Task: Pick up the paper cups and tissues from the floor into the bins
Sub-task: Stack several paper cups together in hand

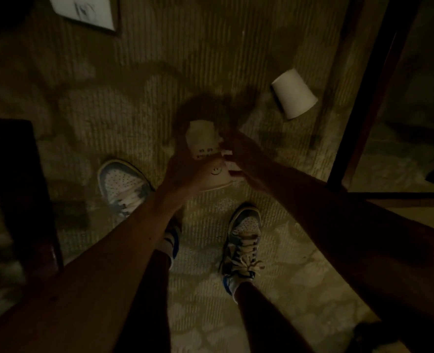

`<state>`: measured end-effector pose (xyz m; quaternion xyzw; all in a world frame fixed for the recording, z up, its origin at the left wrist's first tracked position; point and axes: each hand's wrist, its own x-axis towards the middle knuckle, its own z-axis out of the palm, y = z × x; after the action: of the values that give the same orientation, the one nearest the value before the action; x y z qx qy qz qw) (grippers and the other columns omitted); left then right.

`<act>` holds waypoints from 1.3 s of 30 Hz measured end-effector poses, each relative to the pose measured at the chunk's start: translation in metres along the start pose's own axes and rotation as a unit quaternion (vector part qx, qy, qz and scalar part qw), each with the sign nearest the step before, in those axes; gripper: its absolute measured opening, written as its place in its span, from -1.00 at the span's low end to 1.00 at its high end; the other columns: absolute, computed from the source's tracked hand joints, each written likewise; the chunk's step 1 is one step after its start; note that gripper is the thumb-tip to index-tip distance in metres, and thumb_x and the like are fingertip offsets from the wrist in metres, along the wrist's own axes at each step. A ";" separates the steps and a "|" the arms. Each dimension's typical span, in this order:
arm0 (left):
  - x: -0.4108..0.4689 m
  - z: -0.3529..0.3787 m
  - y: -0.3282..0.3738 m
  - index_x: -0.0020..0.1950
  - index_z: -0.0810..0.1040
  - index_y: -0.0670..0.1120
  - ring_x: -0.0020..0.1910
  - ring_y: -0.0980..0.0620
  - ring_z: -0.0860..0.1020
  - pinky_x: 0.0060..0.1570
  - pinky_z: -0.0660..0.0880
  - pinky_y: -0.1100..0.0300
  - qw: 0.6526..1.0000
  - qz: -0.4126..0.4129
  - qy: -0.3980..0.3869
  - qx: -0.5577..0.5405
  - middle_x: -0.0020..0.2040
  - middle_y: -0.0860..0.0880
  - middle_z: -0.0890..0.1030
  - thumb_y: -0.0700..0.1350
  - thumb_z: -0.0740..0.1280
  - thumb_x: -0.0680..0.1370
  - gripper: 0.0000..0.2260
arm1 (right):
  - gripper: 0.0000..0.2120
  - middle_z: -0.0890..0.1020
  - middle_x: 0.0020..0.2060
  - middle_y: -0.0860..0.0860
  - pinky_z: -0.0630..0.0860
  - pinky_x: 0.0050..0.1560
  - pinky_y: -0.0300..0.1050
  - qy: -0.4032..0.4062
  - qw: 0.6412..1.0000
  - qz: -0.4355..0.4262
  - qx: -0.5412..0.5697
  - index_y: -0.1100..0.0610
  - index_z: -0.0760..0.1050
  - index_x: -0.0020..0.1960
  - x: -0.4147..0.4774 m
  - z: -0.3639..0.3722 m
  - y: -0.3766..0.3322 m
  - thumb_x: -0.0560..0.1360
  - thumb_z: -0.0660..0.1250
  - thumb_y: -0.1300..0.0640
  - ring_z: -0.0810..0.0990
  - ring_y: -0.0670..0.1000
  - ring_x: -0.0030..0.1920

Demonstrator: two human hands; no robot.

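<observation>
Left hand (185,166) and right hand (246,154) close together, both gripping printed paper cup (205,146), held above carpet (134,98). Second paper cup (294,94) lies on carpet, far right, near dark furniture leg (363,110).

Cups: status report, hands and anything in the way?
Left hand, right hand both grip printed cups. Plain cup loose on carpet. Furniture leg beside it; no bin seen.

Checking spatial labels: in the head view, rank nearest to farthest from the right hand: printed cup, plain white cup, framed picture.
1. printed cup: centre, gripped by the right hand.
2. plain white cup: upper right, lying on its side on the carpet.
3. framed picture: far upper left.
</observation>
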<state>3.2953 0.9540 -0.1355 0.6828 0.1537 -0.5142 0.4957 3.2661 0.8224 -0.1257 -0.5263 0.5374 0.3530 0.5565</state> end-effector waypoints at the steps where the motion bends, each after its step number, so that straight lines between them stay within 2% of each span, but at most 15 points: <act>1: 0.001 -0.013 0.004 0.58 0.12 0.00 0.19 0.19 0.45 -0.01 0.34 0.54 0.999 0.013 0.028 0.037 0.25 0.17 0.34 -0.10 0.45 0.51 -0.27 | -0.58 0.48 0.31 0.05 0.48 -0.17 -0.12 -0.001 1.000 0.011 -0.007 0.01 0.31 0.45 -0.002 0.002 -0.007 0.64 0.14 -0.10 0.50 0.08 0.20; 3: 0.007 -0.039 0.007 0.56 0.18 0.02 0.16 0.18 0.39 0.07 0.32 0.33 0.994 0.002 0.030 0.102 0.21 0.14 0.36 -0.10 0.42 0.53 -0.33 | -0.55 0.45 0.33 0.04 0.48 -0.12 -0.11 -0.018 0.999 0.018 -0.031 0.01 0.28 0.47 -0.005 0.010 -0.019 0.64 0.13 -0.13 0.47 0.07 0.22; 5: 0.016 -0.059 0.007 0.52 0.28 0.04 0.17 0.07 0.42 0.03 0.34 0.23 0.988 -0.020 -0.003 0.151 0.23 0.07 0.42 -0.10 0.42 0.52 -0.40 | -0.55 0.46 0.32 0.03 0.48 -0.08 -0.08 -0.035 0.998 0.009 -0.053 0.01 0.27 0.47 -0.006 0.020 -0.031 0.64 0.10 -0.14 0.47 0.06 0.22; 8: 0.024 -0.073 0.000 0.53 0.25 0.08 0.09 0.12 0.40 -0.14 0.36 0.34 0.984 -0.027 -0.035 0.171 0.18 0.14 0.37 -0.10 0.44 0.51 -0.36 | -0.63 0.49 0.23 0.03 0.51 -0.02 -0.04 -0.036 0.999 0.003 -0.035 0.00 0.34 0.42 0.000 0.032 -0.034 0.65 0.13 -0.06 0.49 0.05 0.20; 11: 0.014 -0.078 -0.014 0.49 0.23 0.17 0.01 0.18 0.45 -0.15 0.41 0.27 0.985 -0.036 -0.080 0.146 0.09 0.29 0.38 -0.12 0.43 0.51 -0.37 | -0.65 0.50 0.17 0.01 0.49 -0.10 -0.10 -0.059 0.998 0.004 -0.029 -0.01 0.36 0.41 -0.003 0.044 -0.025 0.64 0.14 -0.04 0.50 -0.06 0.09; 13: 0.007 -0.080 -0.018 0.44 0.28 0.13 -0.04 0.14 0.47 -0.23 0.38 0.28 0.981 -0.055 -0.088 0.162 0.01 0.25 0.39 -0.09 0.44 0.49 -0.42 | -0.68 0.51 0.14 -0.01 0.47 -0.11 -0.11 -0.073 0.997 0.007 -0.030 -0.01 0.40 0.37 -0.009 0.052 -0.020 0.65 0.13 -0.02 0.49 -0.11 0.04; 16: -0.002 -0.079 -0.006 0.30 0.31 0.13 -0.18 0.21 0.43 -0.32 0.34 0.30 0.977 -0.072 -0.088 0.179 -0.07 0.21 0.38 -0.01 0.45 0.48 -0.53 | -0.73 0.53 0.08 0.01 0.50 -0.01 -0.04 -0.052 0.999 0.008 -0.015 0.01 0.45 0.30 -0.017 0.050 -0.027 0.65 0.13 0.04 0.52 -0.01 0.10; 19: -0.018 -0.079 0.019 0.21 0.34 0.14 -0.21 0.27 0.44 -0.42 0.36 0.37 0.981 -0.049 -0.090 0.168 -0.10 0.23 0.41 0.00 0.47 0.45 -0.57 | -0.67 0.52 0.20 0.05 0.53 0.06 -0.02 0.030 0.999 0.015 0.018 0.07 0.38 0.40 -0.030 0.029 -0.039 0.66 0.13 0.07 0.52 0.08 0.16; 22: -0.027 -0.081 0.056 0.18 0.34 0.17 -0.24 0.29 0.45 -0.51 0.35 0.48 0.986 -0.032 -0.077 0.146 -0.11 0.23 0.45 -0.02 0.48 0.45 -0.58 | -0.62 0.43 0.37 0.14 0.49 0.05 -0.01 0.056 0.996 0.017 0.074 0.14 0.28 0.47 -0.046 -0.005 -0.052 0.67 0.10 0.10 0.47 0.18 0.29; 25: -0.021 -0.077 0.096 0.22 0.36 0.13 -0.19 0.25 0.46 -0.36 0.39 0.34 0.987 -0.017 -0.073 0.145 -0.07 0.19 0.46 -0.03 0.48 0.46 -0.58 | -0.67 0.43 0.34 0.10 0.50 0.07 0.02 0.127 0.971 0.041 0.197 0.05 0.33 0.38 -0.049 -0.044 -0.068 0.64 0.16 0.01 0.47 0.20 0.28; 28: -0.012 -0.073 0.120 0.30 0.41 0.04 -0.13 0.20 0.50 -0.23 0.48 0.26 0.992 0.002 -0.049 0.114 -0.04 0.16 0.50 -0.07 0.49 0.46 -0.54 | -0.52 0.40 0.16 0.05 0.56 -0.01 0.02 0.181 0.951 0.076 0.238 0.04 0.21 0.48 -0.040 -0.075 -0.083 0.61 0.23 -0.02 0.52 0.15 0.16; 32: -0.005 -0.072 0.138 0.30 0.43 -0.05 -0.09 0.11 0.52 -0.18 0.52 0.22 0.991 0.024 -0.041 0.126 -0.03 0.08 0.52 -0.13 0.45 0.50 -0.60 | -0.48 0.40 -0.01 0.08 0.60 -0.10 0.05 0.164 0.934 0.112 0.297 0.08 0.19 0.49 -0.022 -0.104 -0.095 0.60 0.28 0.06 0.58 0.16 0.09; 34: 0.002 -0.073 0.140 0.30 0.44 -0.09 -0.10 0.11 0.50 -0.23 0.48 0.30 0.992 0.015 -0.021 0.124 0.00 0.03 0.52 -0.16 0.43 0.52 -0.62 | -0.52 0.45 0.02 0.10 0.60 -0.11 0.03 0.132 0.929 0.114 0.326 0.11 0.25 0.44 -0.016 -0.106 -0.100 0.58 0.31 0.11 0.60 0.15 0.09; 36: 0.006 -0.073 0.141 0.30 0.44 -0.12 -0.03 0.06 0.52 -0.15 0.51 0.24 0.995 -0.011 -0.010 0.101 0.03 -0.01 0.53 -0.19 0.42 0.53 -0.64 | -0.55 0.49 0.08 0.10 0.59 -0.11 -0.03 0.125 0.926 0.103 0.340 0.15 0.31 0.41 -0.012 -0.103 -0.103 0.57 0.32 0.16 0.60 0.10 0.07; 39: 0.006 -0.069 0.145 0.22 0.46 -0.12 -0.10 0.10 0.55 -0.21 0.53 0.33 0.998 -0.023 -0.001 0.053 -0.05 0.02 0.57 -0.23 0.40 0.54 -0.72 | -0.64 0.46 0.25 0.08 0.58 -0.09 -0.12 0.131 0.938 0.078 0.310 0.19 0.34 0.39 -0.012 -0.101 -0.109 0.61 0.24 0.19 0.56 0.07 0.14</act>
<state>3.4405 0.9431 -0.0669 0.7041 0.1411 -0.5337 0.4467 3.3453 0.7057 -0.0780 -0.3257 0.7276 0.1386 0.5876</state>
